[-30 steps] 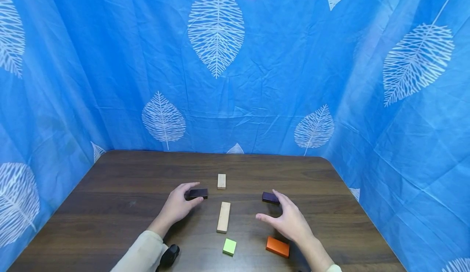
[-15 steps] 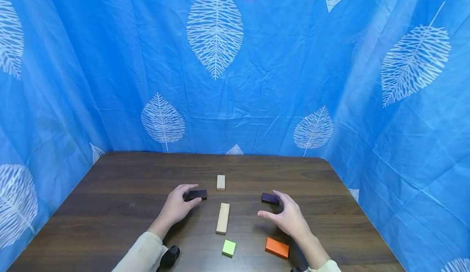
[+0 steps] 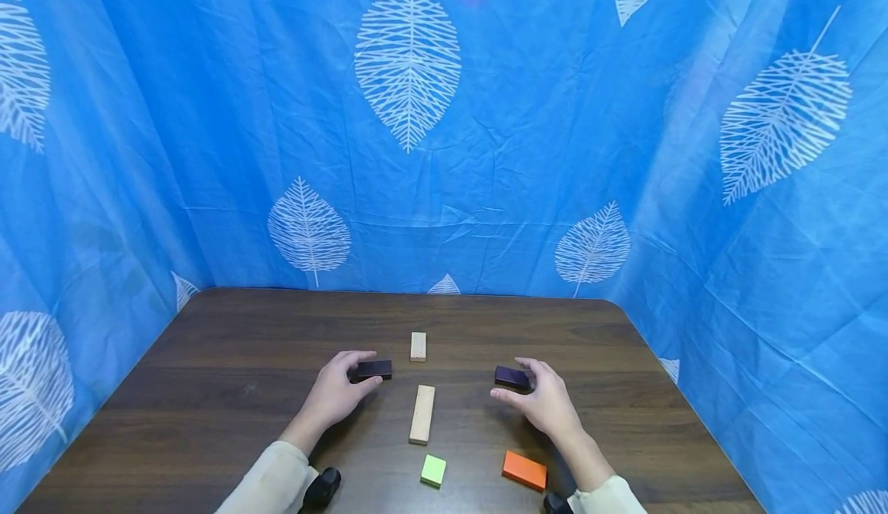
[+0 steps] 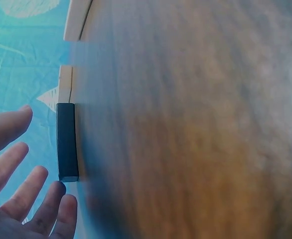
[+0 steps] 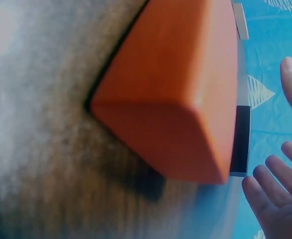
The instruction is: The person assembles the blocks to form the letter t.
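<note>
The left hand (image 3: pixel 334 392) is holding thumb and fingers apart around one end of a black block (image 3: pixel 376 370), gripping nothing; the right hand (image 3: pixel 549 402) is gaping likewise about a second black block (image 3: pixel 511 377). Both are lying on the table (image 3: pixel 236 344), an orange block (image 3: pixel 524 470) sitting nearer.
</note>
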A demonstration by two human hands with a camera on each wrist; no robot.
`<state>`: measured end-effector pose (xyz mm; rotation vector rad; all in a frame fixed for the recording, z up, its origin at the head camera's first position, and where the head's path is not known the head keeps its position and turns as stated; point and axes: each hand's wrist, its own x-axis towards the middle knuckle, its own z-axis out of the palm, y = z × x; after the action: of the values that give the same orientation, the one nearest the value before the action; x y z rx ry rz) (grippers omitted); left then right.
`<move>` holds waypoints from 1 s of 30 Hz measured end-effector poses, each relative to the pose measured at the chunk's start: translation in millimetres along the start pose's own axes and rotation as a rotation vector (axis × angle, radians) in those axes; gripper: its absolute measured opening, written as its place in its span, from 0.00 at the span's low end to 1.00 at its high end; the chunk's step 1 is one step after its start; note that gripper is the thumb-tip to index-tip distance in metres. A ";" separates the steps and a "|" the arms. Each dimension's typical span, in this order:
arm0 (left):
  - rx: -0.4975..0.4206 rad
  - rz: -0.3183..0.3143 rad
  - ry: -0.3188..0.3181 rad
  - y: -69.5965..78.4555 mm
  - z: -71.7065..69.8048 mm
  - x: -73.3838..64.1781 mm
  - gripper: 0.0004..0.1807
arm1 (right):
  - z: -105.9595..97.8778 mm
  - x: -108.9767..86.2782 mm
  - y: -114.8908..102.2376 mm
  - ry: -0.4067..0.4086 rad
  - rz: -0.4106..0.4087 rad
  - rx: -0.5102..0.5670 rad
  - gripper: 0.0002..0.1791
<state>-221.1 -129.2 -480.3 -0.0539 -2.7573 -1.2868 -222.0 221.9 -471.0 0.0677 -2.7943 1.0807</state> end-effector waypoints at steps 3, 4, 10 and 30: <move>0.001 0.003 0.002 0.7 -0.3 -0.4 0.25 | 1.7 2.2 4.3 0.010 0.007 0.034 0.40; 0.004 0.004 0.002 0.7 -0.4 -0.5 0.25 | 2.3 2.8 6.3 0.012 0.013 0.050 0.40; 0.006 0.006 -0.004 1.2 -0.9 -0.8 0.25 | 3.3 3.5 14.0 0.031 0.039 0.121 0.37; -0.008 0.003 -0.002 8.2 -1.0 -1.5 0.24 | 2.6 11.4 27.4 0.057 0.113 0.175 0.36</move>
<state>-218.9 -124.6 -473.6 -0.0595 -2.7528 -1.2977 -236.1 240.5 -489.4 -0.1025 -2.6754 1.3293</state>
